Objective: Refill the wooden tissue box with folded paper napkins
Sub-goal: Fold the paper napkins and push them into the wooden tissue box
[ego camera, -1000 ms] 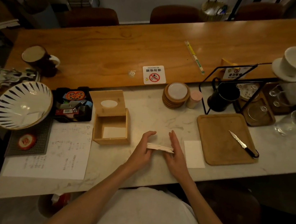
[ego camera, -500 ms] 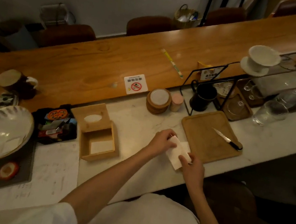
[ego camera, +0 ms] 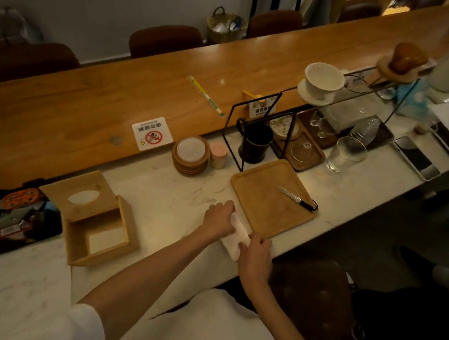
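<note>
Noting hand positions first: we see the left hand (ego camera: pixel 219 220) curled over the far end of a stack of folded paper napkins (ego camera: pixel 237 235), and the right hand (ego camera: pixel 256 255) gripping its near end, fingers wrapped round the edge. The stack sits between the two hands, low over the marble counter (ego camera: pixel 163 190); we cannot tell whether it touches the surface. It lies just beside the near-left corner of the wooden tray (ego camera: pixel 264 203), where a small knife (ego camera: pixel 296 199) rests toward the right side.

The wooden tissue box (ego camera: pixel 103 256) stands on the counter well to the left of the hands. Its lid (ego camera: pixel 83 194) is tipped back on the far side, oval slot facing up. We observe a pale rectangle on the box floor; whether it is a napkin or a base plate we cannot tell.

Beyond the hands, at the far edge of the counter: a stack of wooden coasters (ego camera: pixel 191 154), a pink cup (ego camera: pixel 217 154) touching or just beside it, and a black mug (ego camera: pixel 255 144) to the right. A clear glass (ego camera: pixel 345 154) stands further right.
</note>
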{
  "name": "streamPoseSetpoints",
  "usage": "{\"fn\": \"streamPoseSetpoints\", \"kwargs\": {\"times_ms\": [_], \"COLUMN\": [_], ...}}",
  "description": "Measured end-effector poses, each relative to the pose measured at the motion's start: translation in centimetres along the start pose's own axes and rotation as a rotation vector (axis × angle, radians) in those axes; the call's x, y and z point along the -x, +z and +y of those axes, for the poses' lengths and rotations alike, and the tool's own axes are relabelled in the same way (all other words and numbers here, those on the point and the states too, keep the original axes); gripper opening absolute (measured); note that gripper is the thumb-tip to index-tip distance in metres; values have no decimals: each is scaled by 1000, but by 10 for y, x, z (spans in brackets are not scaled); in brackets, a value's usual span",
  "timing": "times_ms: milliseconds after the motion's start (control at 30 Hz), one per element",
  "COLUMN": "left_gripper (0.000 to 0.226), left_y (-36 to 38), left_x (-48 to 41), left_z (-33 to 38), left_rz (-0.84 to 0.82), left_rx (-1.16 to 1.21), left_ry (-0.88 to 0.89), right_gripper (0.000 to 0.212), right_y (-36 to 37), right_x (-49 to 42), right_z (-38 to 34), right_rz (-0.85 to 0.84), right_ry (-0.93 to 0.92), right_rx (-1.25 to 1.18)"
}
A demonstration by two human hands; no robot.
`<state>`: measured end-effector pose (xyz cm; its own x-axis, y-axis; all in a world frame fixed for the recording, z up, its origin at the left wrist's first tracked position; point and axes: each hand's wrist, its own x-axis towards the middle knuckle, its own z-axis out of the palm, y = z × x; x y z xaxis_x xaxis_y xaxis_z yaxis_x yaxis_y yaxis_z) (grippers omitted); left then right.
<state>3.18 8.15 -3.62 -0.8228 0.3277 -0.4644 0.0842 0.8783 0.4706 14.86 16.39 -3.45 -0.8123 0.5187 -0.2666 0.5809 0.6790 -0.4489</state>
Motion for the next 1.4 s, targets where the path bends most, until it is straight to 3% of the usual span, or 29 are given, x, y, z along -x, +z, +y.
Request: {"fn": "streamPoseSetpoints", "kwargs": {"times_ms": [100,233,367,433,533,633,800,933,1100,1267,1400], "left_gripper": [43,23,30,32,28,23,46,51,29,33,29], "left_y": [0,0,0,4,17,24,20,21,19,18,20], "left_x": [20,68,109,120,128,126,121,117,117,118,119], "left_z": [-24,-71,-105,-110,-117,-123,-121,-121,-126,-128,-129], "left_rz": [30,287,497,568,634,645,670,654,657,629,622], "left_rx": [67,579,892,981,992,923,853,810,859,834,866], "left_ry": [-96,-91,-91,-105,-126,-106,-95,-74,-103,-92,-97], "right_gripper": [22,21,46,36,17,27,68,74,24,34,25], "right_y": [7,15,15,21,29,33,40,45,41,45,43], "right_x": [-3,-10,-14,-18,-17,-16,-21,-21,-19,-30,-28], "right_z": [5,-10,-46,-57,-64,-67,-64,-65,-71,-61,-61], "right_rz": [-51,-163,-420,-501,-523,-578,-770,-768,-559,-413,-422], "right_ry": [-161,-403,-455,-522,-664,-699,-582,-601,-632,-807,-742], "right_rx": [-27,-264,-636,-622,-544,-549,-551,-534,-503,-332,-338]}}
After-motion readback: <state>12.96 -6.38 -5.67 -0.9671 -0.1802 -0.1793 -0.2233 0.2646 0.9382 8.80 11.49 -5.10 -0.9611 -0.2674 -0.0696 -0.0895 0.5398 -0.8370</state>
